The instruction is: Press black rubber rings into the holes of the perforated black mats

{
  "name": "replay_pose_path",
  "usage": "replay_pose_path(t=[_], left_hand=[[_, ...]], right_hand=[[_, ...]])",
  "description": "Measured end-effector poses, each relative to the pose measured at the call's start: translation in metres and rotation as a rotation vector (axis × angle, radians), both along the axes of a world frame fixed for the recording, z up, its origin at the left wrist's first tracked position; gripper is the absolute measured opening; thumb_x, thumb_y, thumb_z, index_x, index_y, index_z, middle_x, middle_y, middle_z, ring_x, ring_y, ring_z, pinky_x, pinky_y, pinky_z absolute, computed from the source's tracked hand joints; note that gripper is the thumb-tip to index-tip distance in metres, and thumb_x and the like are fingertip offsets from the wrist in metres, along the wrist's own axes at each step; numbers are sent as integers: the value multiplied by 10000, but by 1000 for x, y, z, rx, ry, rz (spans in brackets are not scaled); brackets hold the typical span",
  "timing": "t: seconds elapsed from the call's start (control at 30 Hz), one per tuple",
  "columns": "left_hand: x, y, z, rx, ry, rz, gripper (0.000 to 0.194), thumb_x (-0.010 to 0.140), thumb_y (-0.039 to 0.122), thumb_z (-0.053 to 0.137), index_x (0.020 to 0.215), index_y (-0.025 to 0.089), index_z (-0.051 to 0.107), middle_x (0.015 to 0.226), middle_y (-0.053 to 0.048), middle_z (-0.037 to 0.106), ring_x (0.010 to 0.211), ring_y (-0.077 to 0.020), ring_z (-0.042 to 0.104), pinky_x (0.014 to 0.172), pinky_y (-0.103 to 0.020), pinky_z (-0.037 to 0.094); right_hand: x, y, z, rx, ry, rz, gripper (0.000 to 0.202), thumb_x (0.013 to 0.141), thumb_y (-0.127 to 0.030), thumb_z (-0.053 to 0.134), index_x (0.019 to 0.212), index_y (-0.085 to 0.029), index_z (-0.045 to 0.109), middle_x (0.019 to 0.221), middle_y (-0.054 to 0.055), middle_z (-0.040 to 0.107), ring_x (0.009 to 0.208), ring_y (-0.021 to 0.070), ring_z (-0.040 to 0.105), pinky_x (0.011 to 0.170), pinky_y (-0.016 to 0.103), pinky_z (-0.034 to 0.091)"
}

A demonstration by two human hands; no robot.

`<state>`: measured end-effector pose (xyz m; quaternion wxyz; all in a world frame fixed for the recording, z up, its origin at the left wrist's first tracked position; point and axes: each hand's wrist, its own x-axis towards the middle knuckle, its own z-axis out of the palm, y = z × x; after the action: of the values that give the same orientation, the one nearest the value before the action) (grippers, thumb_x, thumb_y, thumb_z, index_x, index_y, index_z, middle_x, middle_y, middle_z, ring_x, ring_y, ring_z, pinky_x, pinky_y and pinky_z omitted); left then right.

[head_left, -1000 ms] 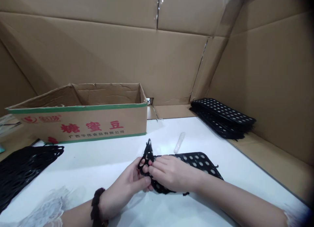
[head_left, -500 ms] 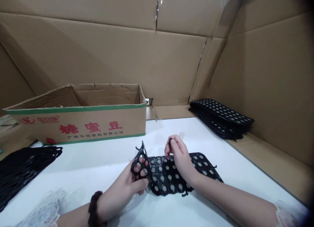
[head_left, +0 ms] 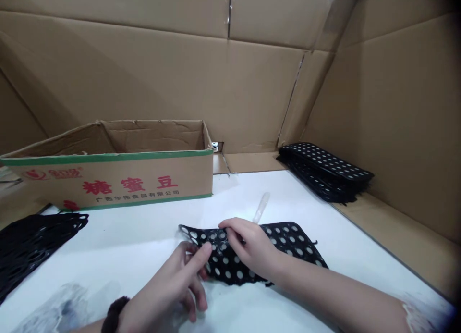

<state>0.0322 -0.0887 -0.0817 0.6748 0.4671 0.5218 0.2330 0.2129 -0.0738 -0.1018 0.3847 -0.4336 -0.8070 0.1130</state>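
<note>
A black rubber sheet [head_left: 225, 261] with rows of round holes lies on the white table, its left end slightly raised and its lower edge ragged. My left hand [head_left: 180, 277] is at that left end, thumb by the holes and fingers spread apart. Over the middle of the sheet is my right hand [head_left: 254, 244], its fingers bent down and pinching the far edge. The palm and some fingertips of this hand are hidden. Just behind the sheet lies a whitish, translucent stick-like piece [head_left: 262, 207], partly covered.
An open cardboard box [head_left: 144, 179] with red print stands at the back left. Black net-like scraps [head_left: 32, 246] are heaped at the left. Stacked perforated black sheets [head_left: 324, 169] sit at the back right. Tall cardboard walls [head_left: 162, 83] enclose the table.
The sheet's left end, folded up in my left hand before, is lowered and flatter. My left hand has loosened. My right hand moved left and down to the sheet's far edge.
</note>
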Motion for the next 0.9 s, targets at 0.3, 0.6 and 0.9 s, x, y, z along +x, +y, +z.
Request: replay_pose_path(t=[0.3,0.6,0.9], left_hand=[[1,2,-16,12,-145,85,380,613,392,655,820,148,451,633,7,515,444,-145,565,333,-211,397],[1,8,-16,-16,-77,14,187,700,292,498,607,137,448,446,1,504,349,-117,504,336,-198,352],[1,12,-20,224,91,-74,348,750,494,464,674,158,421,487,32,503,298,-84,460,277,-162,278]], right_hand=[[-4,-4,2,-76,-102,47,156,855,-139,320,939,-178,446,834,43,563,708,129,533,633,258,460],[-4,-1,1,-101,-206,-1,261,842,-83,286,1018,-175,456,921,63,514,780,142,535,688,285,475],[-7,-1,3,-45,-371,26,313,875,-215,322,1166,-182,431,913,68,481,680,122,509,597,250,457]])
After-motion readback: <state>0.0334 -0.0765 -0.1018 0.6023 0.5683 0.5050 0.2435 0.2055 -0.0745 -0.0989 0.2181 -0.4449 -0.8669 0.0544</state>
